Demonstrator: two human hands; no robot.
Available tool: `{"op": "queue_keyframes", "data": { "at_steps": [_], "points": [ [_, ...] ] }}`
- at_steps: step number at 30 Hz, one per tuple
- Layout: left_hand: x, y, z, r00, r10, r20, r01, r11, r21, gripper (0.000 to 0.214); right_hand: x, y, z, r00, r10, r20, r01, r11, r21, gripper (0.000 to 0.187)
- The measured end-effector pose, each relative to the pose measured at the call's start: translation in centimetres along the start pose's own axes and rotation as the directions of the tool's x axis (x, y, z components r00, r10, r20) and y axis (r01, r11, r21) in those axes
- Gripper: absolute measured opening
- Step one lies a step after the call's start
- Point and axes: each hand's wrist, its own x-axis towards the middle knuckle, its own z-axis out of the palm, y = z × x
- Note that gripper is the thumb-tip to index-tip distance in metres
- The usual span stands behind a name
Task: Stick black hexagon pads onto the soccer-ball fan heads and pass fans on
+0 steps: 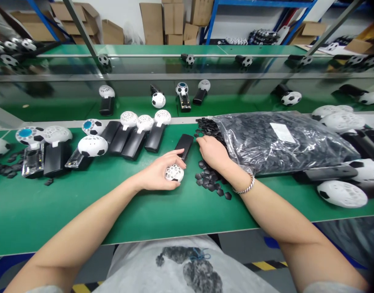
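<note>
My left hand (161,173) is curled round the white ball-shaped head (174,173) of a small hand fan, whose black handle (184,146) lies on the green bench pointing away from me. My right hand (213,154) rests just right of that handle, palm down on a heap of small black hexagon pieces (210,179) spilled from a clear plastic bag (281,140). Its fingertips curl into the pieces at the bag's mouth; what they pinch, if anything, is hidden. A metal bracelet (245,188) circles the right wrist.
A row of finished football-patterned fans (141,130) lies to the left, with more fans (342,191) at the right edge. Loose black pieces (6,167) sit at far left. Behind runs a green conveyor (220,103) carrying fans, with cardboard boxes (174,20) beyond.
</note>
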Motion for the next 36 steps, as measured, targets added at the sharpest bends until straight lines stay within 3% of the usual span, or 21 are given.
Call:
{"op": "queue_keyframes", "data": {
  "at_steps": [2, 5, 8, 10, 13, 17, 20, 23, 27, 32, 36],
  "points": [
    [-0.3, 0.1, -0.5, 0.995, -0.092, -0.024, 0.093, 0.994, 0.048, 0.047, -0.3, 0.2, -0.2, 0.999, 0.03, -0.027, -0.027, 0.996, 0.083, 0.025],
    [-0.8, -0.1, -1.4, 0.962, -0.256, -0.099, 0.264, 0.962, 0.076, 0.057, -1.1, 0.1, -1.1, 0.994, 0.067, -0.09, -0.025, 0.915, 0.404, 0.018],
    [-1.1, -0.7, -2.5, 0.969, -0.248, -0.016, 0.248, 0.969, -0.011, 0.053, -2.2, -0.8, -2.2, 0.991, 0.0, -0.136, 0.094, 0.725, 0.683, 0.008],
    [-1.2, -1.0, -3.0, 0.978, -0.204, 0.037, 0.206, 0.976, -0.069, 0.052, -2.7, -1.7, -2.7, 0.976, -0.124, -0.176, 0.215, 0.632, 0.745, 0.006],
    [-1.2, -1.2, -3.2, 0.98, -0.19, 0.063, 0.195, 0.976, -0.094, 0.055, -3.0, -3.0, -2.8, 0.934, -0.282, -0.221, 0.349, 0.574, 0.741, 0.013],
    [-1.0, -0.7, -2.8, 0.969, -0.244, 0.038, 0.246, 0.966, -0.072, 0.058, -2.8, -4.1, -2.3, 0.902, -0.364, -0.232, 0.412, 0.569, 0.712, 0.007],
    [-0.8, -0.3, -2.1, 0.962, -0.27, -0.034, 0.268, 0.962, -0.054, 0.055, -2.5, -4.5, -1.9, 0.862, -0.408, -0.301, 0.492, 0.531, 0.689, 0.011],
    [-0.6, -0.2, -1.3, 0.955, -0.264, -0.138, 0.262, 0.964, -0.033, 0.047, -2.4, -4.8, -1.4, 0.843, -0.388, -0.372, 0.533, 0.511, 0.674, 0.011],
    [-0.4, -0.3, -0.3, 0.938, -0.246, -0.242, 0.249, 0.968, -0.018, 0.037, -2.4, -5.1, -0.8, 0.866, -0.309, -0.392, 0.5, 0.527, 0.687, 0.008],
    [-0.4, -0.2, 0.1, 0.932, -0.234, -0.276, 0.239, 0.971, -0.014, 0.033, -2.3, -5.2, -0.5, 0.888, -0.157, -0.432, 0.444, 0.54, 0.715, 0.014],
    [-0.5, -0.2, 0.1, 0.932, -0.242, -0.268, 0.246, 0.969, -0.022, 0.038, -2.2, -5.1, -0.7, 0.895, -0.186, -0.406, 0.438, 0.544, 0.716, 0.007]
  ]
}}
